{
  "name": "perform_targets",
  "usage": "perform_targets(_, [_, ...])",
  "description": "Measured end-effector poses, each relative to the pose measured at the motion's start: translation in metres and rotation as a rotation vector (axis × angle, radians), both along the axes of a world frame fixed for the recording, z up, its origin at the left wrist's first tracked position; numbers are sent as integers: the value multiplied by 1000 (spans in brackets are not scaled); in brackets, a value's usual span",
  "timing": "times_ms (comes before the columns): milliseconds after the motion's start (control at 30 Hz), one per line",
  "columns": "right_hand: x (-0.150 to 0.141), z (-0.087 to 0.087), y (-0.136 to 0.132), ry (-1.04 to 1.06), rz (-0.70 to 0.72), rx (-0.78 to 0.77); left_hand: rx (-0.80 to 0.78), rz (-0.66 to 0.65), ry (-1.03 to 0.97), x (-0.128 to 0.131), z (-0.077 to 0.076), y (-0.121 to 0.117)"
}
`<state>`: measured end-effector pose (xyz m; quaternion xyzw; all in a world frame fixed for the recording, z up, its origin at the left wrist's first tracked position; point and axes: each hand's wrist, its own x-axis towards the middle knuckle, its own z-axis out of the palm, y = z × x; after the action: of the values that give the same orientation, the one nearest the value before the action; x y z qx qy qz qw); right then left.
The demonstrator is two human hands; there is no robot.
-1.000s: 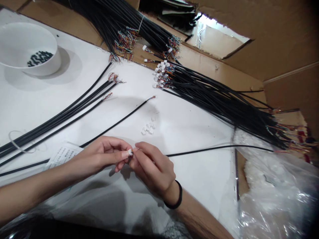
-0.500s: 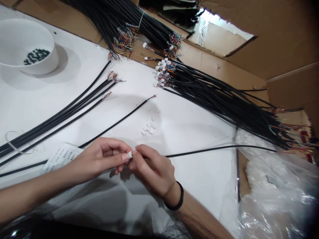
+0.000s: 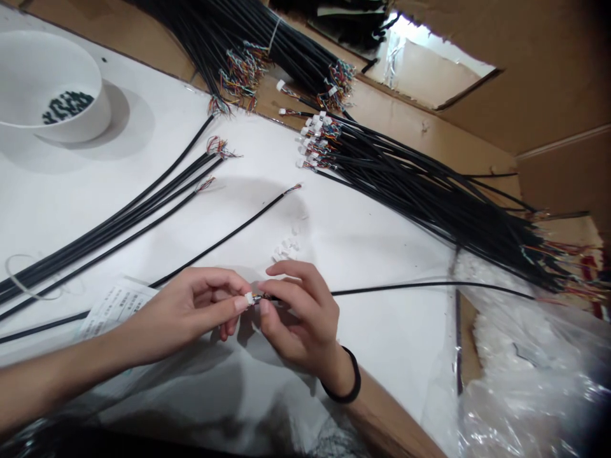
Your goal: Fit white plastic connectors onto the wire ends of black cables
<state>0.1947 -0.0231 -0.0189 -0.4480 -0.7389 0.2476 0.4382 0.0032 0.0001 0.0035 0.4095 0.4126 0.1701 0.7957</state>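
White table (image 3: 382, 245), connector (image 3: 249, 298) in my left fingers

I see a small, white, blocky connector with coloured wires (image 3: 257, 298) leading into a black cable (image 3: 405, 286). My left hand (image 3: 188, 312) clamps it between thumb and finger, at their tips. My right hand (image 3: 305, 318) has thumb and forefinger parted on either side of the cable's wired end.

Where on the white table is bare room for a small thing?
Bare: between the white bowl and the fanned cables; between the large right bundle and the held cable, right of the loose connectors. Crowded: the far edge, with tied cables, and lower right, under clear plastic.
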Motion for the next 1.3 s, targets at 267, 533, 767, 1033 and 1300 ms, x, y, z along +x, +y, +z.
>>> perform_targets(267, [8,7,10,219,91,-334,-6,23,6,1,0,-3])
perform_targets(533, [9,6,12,176,199,-346,34,34,-19,2,0,0])
perform_targets(767, [8,2,12,194,275,-330,115,17,34,1,2,0])
perform_targets(1033, [7,0,12,153,267,-278,247,-28,180,0,3,2])
perform_targets(1300, [5,0,10,76,234,-238,462,-103,299,-1,6,1])
